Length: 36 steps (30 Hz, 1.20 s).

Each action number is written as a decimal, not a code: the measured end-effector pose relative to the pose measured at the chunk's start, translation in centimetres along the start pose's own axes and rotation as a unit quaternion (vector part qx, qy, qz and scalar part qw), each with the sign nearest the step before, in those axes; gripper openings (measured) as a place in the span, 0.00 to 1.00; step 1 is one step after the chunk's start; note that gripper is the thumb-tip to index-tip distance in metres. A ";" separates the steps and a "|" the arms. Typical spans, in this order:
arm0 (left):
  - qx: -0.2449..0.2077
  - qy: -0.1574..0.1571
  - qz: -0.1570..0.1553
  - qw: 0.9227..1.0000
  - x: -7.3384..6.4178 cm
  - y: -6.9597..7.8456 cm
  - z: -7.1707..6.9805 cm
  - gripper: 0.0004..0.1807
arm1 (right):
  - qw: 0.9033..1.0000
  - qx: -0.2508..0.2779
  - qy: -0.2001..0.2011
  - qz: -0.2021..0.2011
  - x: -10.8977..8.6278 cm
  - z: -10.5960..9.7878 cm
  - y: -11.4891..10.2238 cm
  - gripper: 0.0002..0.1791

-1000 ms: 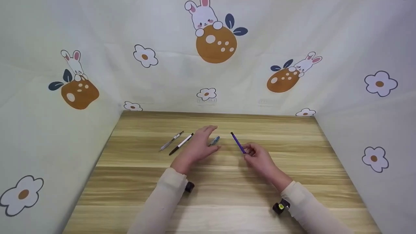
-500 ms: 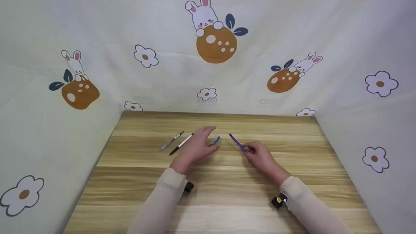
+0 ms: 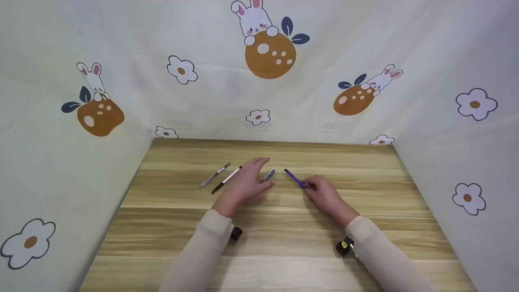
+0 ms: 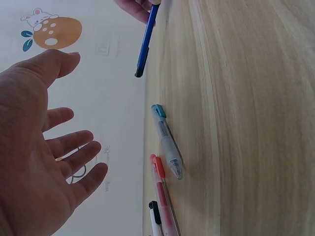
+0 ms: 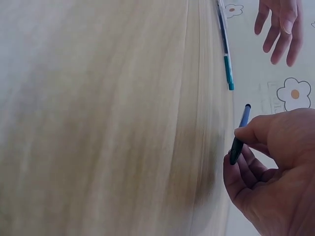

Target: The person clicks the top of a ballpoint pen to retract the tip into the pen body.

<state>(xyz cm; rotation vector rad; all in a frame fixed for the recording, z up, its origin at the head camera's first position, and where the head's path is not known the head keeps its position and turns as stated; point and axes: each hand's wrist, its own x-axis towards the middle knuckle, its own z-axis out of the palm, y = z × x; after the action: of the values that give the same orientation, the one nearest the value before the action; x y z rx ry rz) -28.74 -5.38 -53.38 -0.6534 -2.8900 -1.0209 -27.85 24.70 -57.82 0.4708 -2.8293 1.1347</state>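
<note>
My right hand (image 3: 326, 196) pinches a blue pen (image 3: 294, 178) between thumb and fingers, close to its dark lower end in the right wrist view. The pen's black-capped end points away and to the left. My left hand (image 3: 245, 182) hovers over the row of pens with its fingers spread, holding nothing, as the left wrist view shows. Beneath it lies a clear pen with a teal clip (image 4: 166, 140), and beside that a red pen (image 4: 164, 194), which the hand hides in the head view.
Further left on the wooden table (image 3: 284, 251) lie a white pen with black ends (image 3: 227, 179) and a clear grey pen (image 3: 215, 175), slanted alike. Pale fabric walls (image 3: 211, 101) with rabbit, orange fruit and flower prints enclose the table at the back and both sides.
My right hand has shifted slightly left, and the blue pen's far end has swung left and lower, closer to the teal-clipped pen. The left hand has stayed in place.
</note>
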 end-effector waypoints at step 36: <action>-0.013 -0.011 -0.014 1.000 -0.4 0.0 -0.4 0.43 | 0.999 -0.027 -0.033 -0.002 0.8 -0.2 0.0 0.15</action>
<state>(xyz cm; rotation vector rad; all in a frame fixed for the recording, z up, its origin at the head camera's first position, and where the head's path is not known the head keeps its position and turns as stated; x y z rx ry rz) -28.44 -5.78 -53.10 -0.6326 -2.9183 -1.0620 -28.65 24.67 -57.56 0.5190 -2.9069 1.0570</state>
